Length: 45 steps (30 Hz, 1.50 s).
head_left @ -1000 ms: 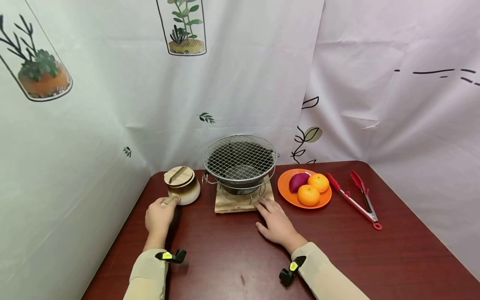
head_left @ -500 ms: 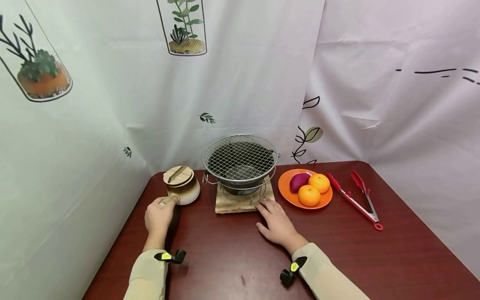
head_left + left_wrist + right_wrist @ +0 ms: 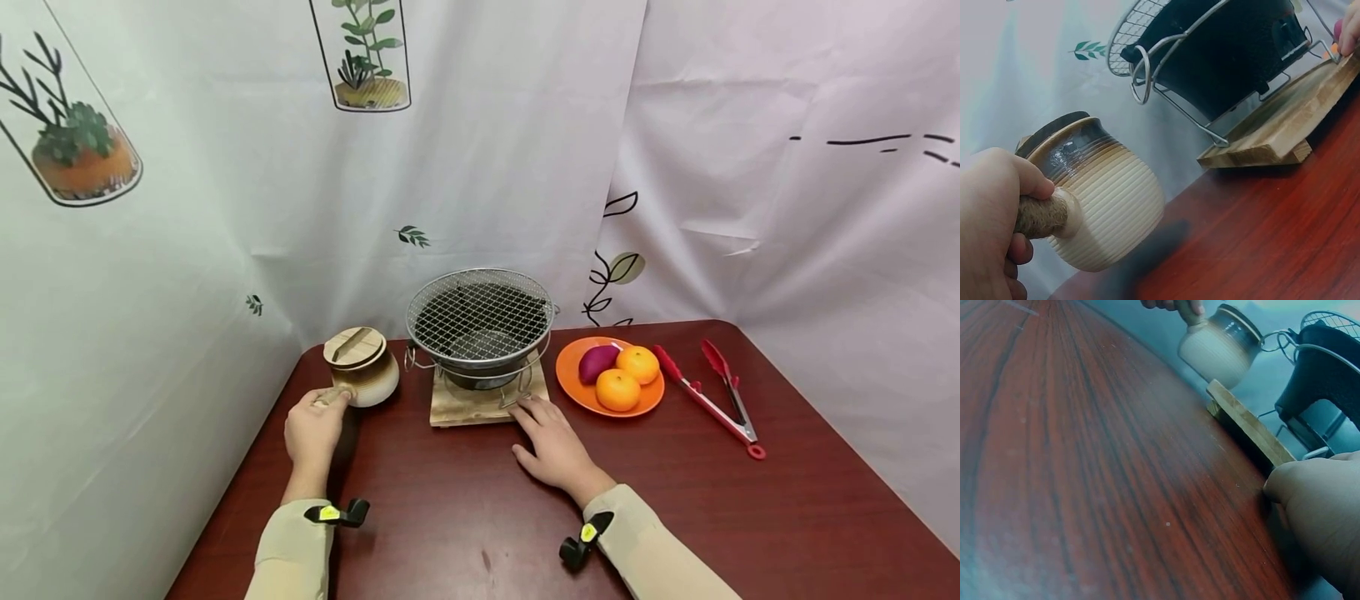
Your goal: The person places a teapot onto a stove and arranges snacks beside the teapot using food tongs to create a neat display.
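A side-handled ceramic pot, brown at the shoulder and ribbed cream below, carries a wooden lid. My left hand grips its twine-wrapped handle, thumb and fingers curled round it in the left wrist view. The pot sits close over the table at the back left, its shadow beside it. To its right stands a round tabletop grill with a wire mesh, on a wooden board. My right hand rests its extended fingers on the board's front right corner; its fingertips are hidden in the right wrist view.
An orange plate holds two oranges and a purple oval item, right of the grill. Farther right lie red-tipped tongs, spread apart. A white curtain hangs behind the dark red table.
The pot and my left hand have shifted slightly up and left in the head view. My right hand, the grill, the plate and the tongs have stayed put.
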Tool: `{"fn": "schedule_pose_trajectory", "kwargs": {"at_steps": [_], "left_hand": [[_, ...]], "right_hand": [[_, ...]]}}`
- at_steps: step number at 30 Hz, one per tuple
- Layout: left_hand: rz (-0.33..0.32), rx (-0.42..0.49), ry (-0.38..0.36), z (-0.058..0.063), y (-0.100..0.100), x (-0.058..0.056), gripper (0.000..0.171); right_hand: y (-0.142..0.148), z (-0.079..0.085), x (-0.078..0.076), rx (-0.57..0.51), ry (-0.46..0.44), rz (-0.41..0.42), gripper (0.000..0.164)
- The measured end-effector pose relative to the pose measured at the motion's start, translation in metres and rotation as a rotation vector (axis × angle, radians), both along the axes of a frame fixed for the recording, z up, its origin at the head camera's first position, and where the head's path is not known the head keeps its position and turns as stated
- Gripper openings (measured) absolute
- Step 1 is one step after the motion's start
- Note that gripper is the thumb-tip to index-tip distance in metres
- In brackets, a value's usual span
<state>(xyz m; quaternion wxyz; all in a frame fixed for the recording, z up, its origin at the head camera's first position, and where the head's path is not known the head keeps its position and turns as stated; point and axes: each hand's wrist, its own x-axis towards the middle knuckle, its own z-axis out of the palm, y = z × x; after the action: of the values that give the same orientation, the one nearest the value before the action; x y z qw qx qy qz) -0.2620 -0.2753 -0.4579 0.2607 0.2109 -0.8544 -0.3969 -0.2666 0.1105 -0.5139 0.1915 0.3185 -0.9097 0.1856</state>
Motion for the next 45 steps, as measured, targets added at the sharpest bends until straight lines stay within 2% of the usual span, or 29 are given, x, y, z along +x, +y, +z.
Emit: {"fn": "schedule_pose_trajectory", "kwargs": {"at_steps": [6,24,33,38,45], "left_hand": [[0.019,0.0,0.026,0.005,0.001,0.001,0.039],[0.011,0.0,0.034,0.016,-0.001,0.001,0.039],[0.022,-0.001,0.054,0.03,-0.002,0.0,0.039],[0.024,-0.002,0.044,0.034,-0.003,0.001,0.039],[0.029,0.015,0.068,0.038,-0.003,0.003,0.037]], "right_hand": [[0.0,0.0,0.0,-0.007,0.001,0.006,0.057],[0.0,-0.002,0.0,-0.002,-0.008,-0.003,0.057],[0.0,0.0,0.0,0.007,0.006,-0.004,0.058],[0.001,0.001,0.0,0.006,-0.001,-0.001,0.058],[0.001,0.0,0.0,0.009,-0.006,-0.005,0.058]]}}
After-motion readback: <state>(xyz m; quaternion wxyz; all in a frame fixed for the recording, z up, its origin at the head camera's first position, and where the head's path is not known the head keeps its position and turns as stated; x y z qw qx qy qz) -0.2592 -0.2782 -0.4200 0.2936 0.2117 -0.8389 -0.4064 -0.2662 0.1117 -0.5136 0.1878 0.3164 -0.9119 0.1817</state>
